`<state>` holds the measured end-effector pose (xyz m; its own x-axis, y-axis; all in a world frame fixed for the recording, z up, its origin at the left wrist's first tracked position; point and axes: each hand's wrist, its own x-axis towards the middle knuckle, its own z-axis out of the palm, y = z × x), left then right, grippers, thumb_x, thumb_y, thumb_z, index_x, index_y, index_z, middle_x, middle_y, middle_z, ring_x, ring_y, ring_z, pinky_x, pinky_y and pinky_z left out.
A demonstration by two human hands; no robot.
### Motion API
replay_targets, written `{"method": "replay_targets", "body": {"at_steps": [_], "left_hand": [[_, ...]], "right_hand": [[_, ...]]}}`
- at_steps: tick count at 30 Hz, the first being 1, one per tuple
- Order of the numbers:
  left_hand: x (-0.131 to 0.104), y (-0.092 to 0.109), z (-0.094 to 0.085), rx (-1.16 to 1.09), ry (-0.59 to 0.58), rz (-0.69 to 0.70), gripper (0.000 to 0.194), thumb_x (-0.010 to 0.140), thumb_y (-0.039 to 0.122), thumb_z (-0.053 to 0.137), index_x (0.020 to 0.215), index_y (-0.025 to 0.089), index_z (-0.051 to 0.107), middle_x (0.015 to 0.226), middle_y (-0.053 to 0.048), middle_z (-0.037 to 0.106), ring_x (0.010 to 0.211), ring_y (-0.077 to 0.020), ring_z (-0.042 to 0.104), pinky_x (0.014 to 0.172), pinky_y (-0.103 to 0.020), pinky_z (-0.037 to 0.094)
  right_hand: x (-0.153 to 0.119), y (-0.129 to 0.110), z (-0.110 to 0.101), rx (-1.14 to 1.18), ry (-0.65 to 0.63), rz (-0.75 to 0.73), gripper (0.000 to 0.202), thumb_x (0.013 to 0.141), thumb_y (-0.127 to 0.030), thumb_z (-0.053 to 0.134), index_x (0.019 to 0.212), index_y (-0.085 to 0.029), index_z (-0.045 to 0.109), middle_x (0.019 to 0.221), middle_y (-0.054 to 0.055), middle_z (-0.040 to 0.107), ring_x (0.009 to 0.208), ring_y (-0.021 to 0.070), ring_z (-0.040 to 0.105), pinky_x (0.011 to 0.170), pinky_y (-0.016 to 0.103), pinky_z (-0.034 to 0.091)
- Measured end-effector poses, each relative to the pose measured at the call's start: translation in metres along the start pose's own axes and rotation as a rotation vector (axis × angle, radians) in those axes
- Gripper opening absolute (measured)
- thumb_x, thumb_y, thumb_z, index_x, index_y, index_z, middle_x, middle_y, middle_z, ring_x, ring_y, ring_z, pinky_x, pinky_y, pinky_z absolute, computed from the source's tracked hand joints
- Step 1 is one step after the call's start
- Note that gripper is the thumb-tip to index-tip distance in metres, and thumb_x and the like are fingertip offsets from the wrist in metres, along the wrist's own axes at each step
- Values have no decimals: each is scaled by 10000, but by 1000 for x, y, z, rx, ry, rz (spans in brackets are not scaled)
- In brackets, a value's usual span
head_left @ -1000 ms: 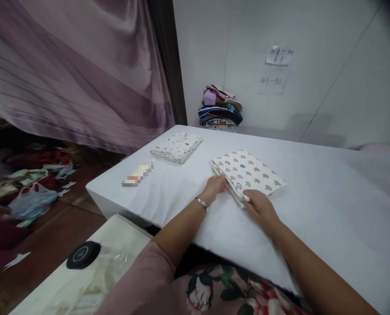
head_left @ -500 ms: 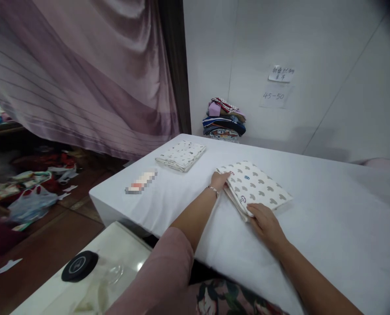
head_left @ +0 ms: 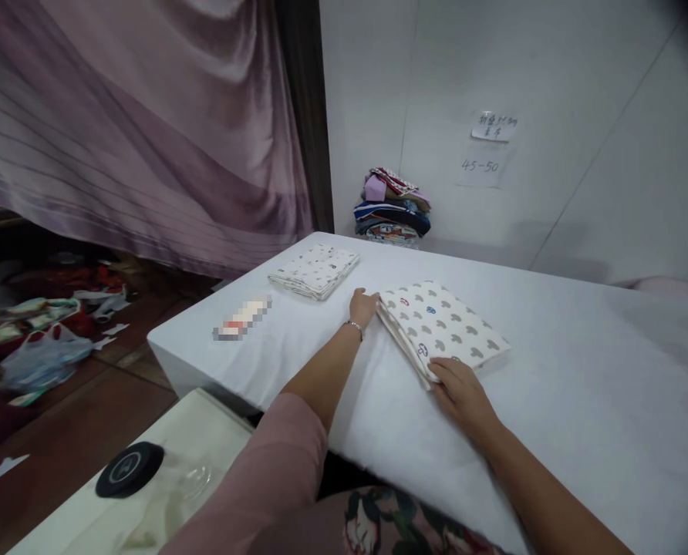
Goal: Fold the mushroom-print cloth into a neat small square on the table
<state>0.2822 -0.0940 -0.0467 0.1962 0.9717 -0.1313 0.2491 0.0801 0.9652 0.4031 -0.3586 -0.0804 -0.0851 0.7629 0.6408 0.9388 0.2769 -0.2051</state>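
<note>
Currently, a folded patterned cloth [head_left: 441, 324] is being pressed flat on the white counter [head_left: 581, 385] by the left hand [head_left: 362, 306] and right hand [head_left: 460, 389], both laid open at its edges. Being soft and light, it is probably best gripped along those folded edges.

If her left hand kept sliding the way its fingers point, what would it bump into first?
Probably the other folded cloth. The left hand, at the far corner of the patterned cloth, points away from her, over bare table; depth is hard to judge.
</note>
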Motion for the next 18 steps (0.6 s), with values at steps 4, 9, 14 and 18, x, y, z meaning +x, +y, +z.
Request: {"method": "replay_targets", "body": {"at_steps": [4, 9, 14, 18], "left_hand": [[-3, 0, -13, 181, -25, 170, 187, 760, 228, 593, 938, 174, 617, 996, -77, 624, 906, -182, 588, 798, -281, 452], [-10, 5, -17, 504, -98, 496, 344, 756, 122, 560, 1069, 253, 617, 1186, -41, 546, 1055, -194, 524, 887, -300, 424], [-2, 11, -18, 1088, -213, 931, 303, 828, 146, 488, 1081, 252, 616, 1298, -46, 484, 1205, -227, 409, 908, -344, 413], [8, 10, -14, 1223, -303, 1206, 331, 843, 123, 464, 1127, 251, 576, 1272, -55, 511, 1163, -208, 432, 876, -346, 394]], "right_hand": [[0, -2, -1, 35, 9, 41, 316, 855, -247, 535, 1170, -225, 534, 1151, 108, 595, 1050, 249, 552, 872, 449, 479], [0, -8, 0, 118, 69, 209, 298, 871, -306, 517, 1149, -210, 563, 1136, 96, 604, 1069, 229, 548, 871, 398, 499], [4, -15, 1, 154, 50, 378, 286, 864, -346, 501, 1085, -198, 604, 1162, 115, 572, 1055, 229, 547, 733, 329, 538], [12, -19, 0, 89, -9, 407, 284, 851, -341, 492, 1057, -188, 614, 1118, 109, 584, 1027, 230, 548, 789, 347, 515]]}}
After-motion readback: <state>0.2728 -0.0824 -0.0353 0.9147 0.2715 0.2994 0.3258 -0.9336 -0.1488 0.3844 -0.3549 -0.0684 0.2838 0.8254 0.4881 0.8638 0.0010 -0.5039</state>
